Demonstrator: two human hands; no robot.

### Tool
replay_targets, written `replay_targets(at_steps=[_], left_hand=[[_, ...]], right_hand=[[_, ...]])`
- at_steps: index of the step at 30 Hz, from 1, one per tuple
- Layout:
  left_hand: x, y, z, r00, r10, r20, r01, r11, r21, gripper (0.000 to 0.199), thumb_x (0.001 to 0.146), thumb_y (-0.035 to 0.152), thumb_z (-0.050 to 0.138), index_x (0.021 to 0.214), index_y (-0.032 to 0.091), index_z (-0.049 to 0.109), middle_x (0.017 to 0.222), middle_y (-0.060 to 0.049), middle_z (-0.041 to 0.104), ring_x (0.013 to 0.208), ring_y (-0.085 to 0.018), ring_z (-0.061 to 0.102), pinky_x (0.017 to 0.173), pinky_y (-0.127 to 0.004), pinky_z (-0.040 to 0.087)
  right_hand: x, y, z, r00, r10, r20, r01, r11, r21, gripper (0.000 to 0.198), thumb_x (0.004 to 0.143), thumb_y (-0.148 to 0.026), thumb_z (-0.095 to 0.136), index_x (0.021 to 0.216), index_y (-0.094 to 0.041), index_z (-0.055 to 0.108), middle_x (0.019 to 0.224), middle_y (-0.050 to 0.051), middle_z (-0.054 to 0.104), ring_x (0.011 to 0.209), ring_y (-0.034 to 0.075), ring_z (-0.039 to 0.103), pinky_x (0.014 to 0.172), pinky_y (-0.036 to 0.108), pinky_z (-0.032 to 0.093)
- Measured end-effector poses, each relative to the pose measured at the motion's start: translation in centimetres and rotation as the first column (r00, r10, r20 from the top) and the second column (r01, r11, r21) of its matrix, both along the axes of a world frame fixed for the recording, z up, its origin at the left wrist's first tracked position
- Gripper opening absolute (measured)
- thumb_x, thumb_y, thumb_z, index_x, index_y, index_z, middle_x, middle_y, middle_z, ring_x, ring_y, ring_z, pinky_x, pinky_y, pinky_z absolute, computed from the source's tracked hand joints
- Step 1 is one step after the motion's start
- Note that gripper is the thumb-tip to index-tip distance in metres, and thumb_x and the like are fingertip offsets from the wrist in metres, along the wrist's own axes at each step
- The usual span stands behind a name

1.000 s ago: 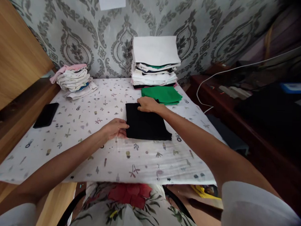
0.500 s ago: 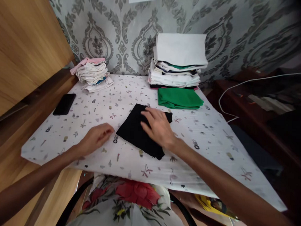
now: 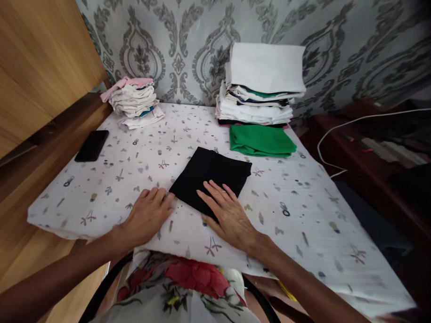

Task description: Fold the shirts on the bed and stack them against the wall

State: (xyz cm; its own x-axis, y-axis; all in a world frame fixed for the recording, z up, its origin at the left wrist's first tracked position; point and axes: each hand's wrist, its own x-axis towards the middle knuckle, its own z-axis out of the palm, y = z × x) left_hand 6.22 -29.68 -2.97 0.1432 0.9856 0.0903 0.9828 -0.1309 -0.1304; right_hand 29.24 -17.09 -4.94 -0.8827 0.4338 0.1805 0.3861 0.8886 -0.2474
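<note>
The folded black cloth [image 3: 215,167] lies on the table [image 3: 306,197] before the person, the right hand [image 3: 230,217] spread over its near edge, seemingly to hold it flat; the left hand [image 3: 147,216] curls palm-down by its left corner, perhaps steadying it, any grip hidden

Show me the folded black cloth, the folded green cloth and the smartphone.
Folded black cloth [image 3: 213,169]: head view, middle of its uncovered top.
Folded green cloth [image 3: 262,140]: head view, middle of its top.
Smartphone [image 3: 92,146]: head view, middle of its dark face.
</note>
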Motion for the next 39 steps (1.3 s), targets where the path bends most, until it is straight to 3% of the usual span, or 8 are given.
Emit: replay_targets(at_steps=[9,13,16,20,24,32,35,39], left_hand=[[-1.3,-0.5,0.2,1.0,-0.002,-0.017,0.001,1.0,-0.021,0.039,0.101,0.032,0.039,0.13,0.014,0.058,0.102,-0.014,0.06,0.095,-0.03,0.055,0.085,-0.046,0.041],[-2.5,-1.0,0.7,0.975,-0.054,0.215,0.054,0.999,0.006,0.039,0.101,0.033,0.036,0.127,0.019,0.061,0.101,-0.011,0.062,0.095,-0.026,0.056,0.086,-0.044,0.044],[-3.1,-1.3,1.4,0.875,0.026,0.483,-0.03,1.0,0.001,0.035,0.101,0.036,0.036,0.11,0.022,0.066,0.096,-0.007,0.063,0.09,-0.022,0.058,0.084,-0.038,0.046],[-3.2,0.3,1.9,0.691,0.243,0.68,-0.256,0.963,-0.084,0.031,0.096,0.045,0.043,0.103,0.022,0.063,0.093,-0.005,0.067,0.083,-0.021,0.062,0.077,-0.034,0.048],[-2.8,4.0,1.9,0.554,0.313,0.772,-0.282,0.942,-0.18,0.034,0.088,0.052,0.05,0.102,0.022,0.061,0.08,-0.002,0.067,0.07,-0.02,0.06,0.066,-0.031,0.045],[-1.6,6.7,1.4,0.504,0.403,0.763,-0.209,0.915,-0.345,0.032,0.071,0.045,0.069,0.065,0.021,0.048,0.058,0.005,0.049,0.056,-0.013,0.047,0.053,-0.024,0.031],[-0.7,6.3,1.6,0.251,0.397,0.883,-0.194,0.914,-0.356,0.039,0.067,0.047,0.072,0.063,0.021,0.044,0.058,0.006,0.043,0.056,-0.012,0.046,0.054,-0.023,0.04],[1.7,5.3,2.1,-0.341,0.322,0.883,-0.195,0.895,-0.402,0.038,0.069,0.051,0.074,0.076,0.022,0.051,0.075,0.0,0.06,0.071,-0.016,0.063,0.072,-0.036,0.057]], right_hand=[[0.3,0.1,-0.4,1.0,0.007,0.01,-0.007,1.0,0.004,0.055,0.097,-0.034,0.05,0.15,-0.02,0.043,0.16,0.012,0.035,0.151,0.03,0.023,0.121,0.056,0.024],[0.8,-0.1,0.1,1.0,0.015,-0.008,-0.015,0.999,-0.052,0.058,0.096,-0.041,0.052,0.151,-0.024,0.042,0.16,0.011,0.034,0.151,0.03,0.021,0.12,0.058,0.023],[1.2,0.8,1.2,0.997,0.056,-0.044,-0.061,0.99,-0.126,0.063,0.095,-0.05,0.051,0.152,-0.024,0.04,0.158,0.013,0.038,0.15,0.03,0.026,0.119,0.058,0.027],[0.4,5.2,3.3,0.995,-0.022,-0.102,0.008,0.992,-0.129,0.051,0.101,-0.039,0.041,0.149,-0.022,0.043,0.154,0.013,0.045,0.143,0.026,0.04,0.114,0.05,0.038],[-2.3,11.0,5.2,0.973,-0.185,0.139,0.196,0.978,-0.067,0.051,0.094,-0.023,0.05,0.143,-0.013,0.047,0.151,0.021,0.045,0.14,0.031,0.042,0.111,0.048,0.04],[-4.9,16.2,6.3,0.896,-0.218,0.386,0.31,0.931,-0.193,0.039,0.08,-0.035,0.068,0.112,-0.013,0.067,0.119,0.017,0.069,0.106,0.032,0.066,0.079,0.035,0.053],[-4.2,16.8,6.2,0.897,-0.202,0.393,0.332,0.896,-0.295,0.029,0.079,-0.041,0.069,0.092,-0.014,0.071,0.099,0.012,0.073,0.09,0.027,0.069,0.067,0.03,0.05],[-2.5,16.5,6.4,0.924,-0.177,0.339,0.319,0.844,-0.431,0.025,0.083,-0.041,0.065,0.076,-0.017,0.067,0.078,0.005,0.071,0.072,0.02,0.066,0.058,0.026,0.047]])
